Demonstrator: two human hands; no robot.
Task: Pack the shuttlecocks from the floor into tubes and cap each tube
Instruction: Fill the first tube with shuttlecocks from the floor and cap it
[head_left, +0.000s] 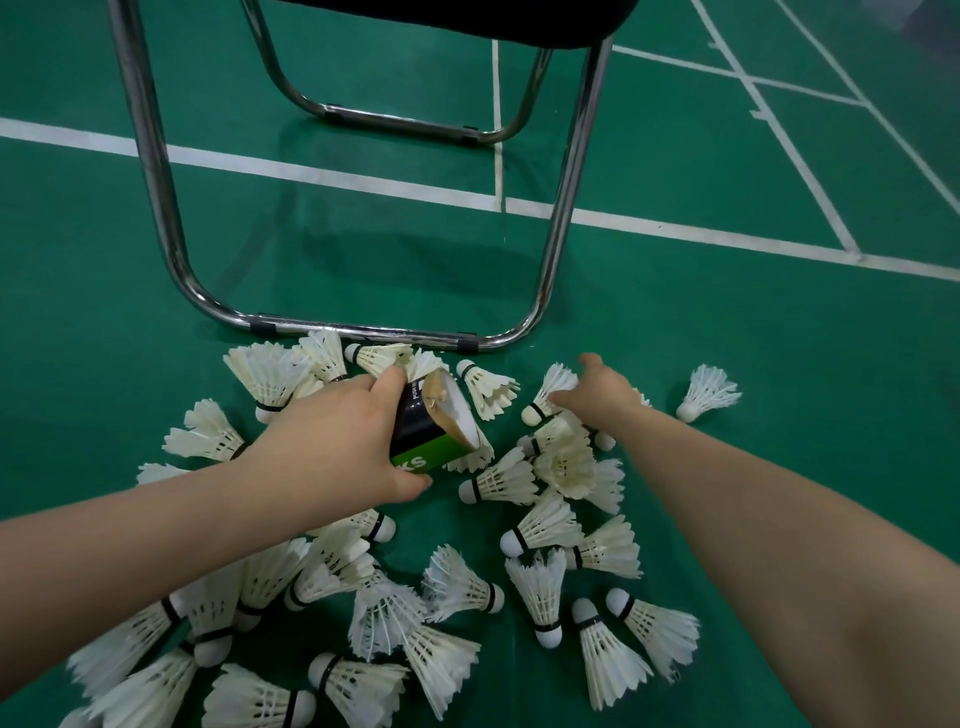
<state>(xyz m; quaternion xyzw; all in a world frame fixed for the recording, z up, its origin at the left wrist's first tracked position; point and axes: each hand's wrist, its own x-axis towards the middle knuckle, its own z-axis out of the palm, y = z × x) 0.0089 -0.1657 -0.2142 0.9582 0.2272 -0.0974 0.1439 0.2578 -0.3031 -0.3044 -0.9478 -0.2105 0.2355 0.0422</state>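
Several white feather shuttlecocks (545, 525) lie scattered over the green court floor below and around my arms. My left hand (332, 436) grips a dark tube with a green band (426, 426), tilted so its open mouth faces up and right; feathers show inside. My right hand (597, 389) reaches out to the far right of the pile and closes its fingers on a shuttlecock (550, 395) with its cork pointing down-left. One shuttlecock (706, 392) sits apart at the right. No cap is visible.
A chair with a chrome tube frame (363, 330) stands just beyond the pile, its floor bar touching the farthest shuttlecocks. White court lines (675, 226) cross the green floor behind it. Bare floor lies to the right of the pile.
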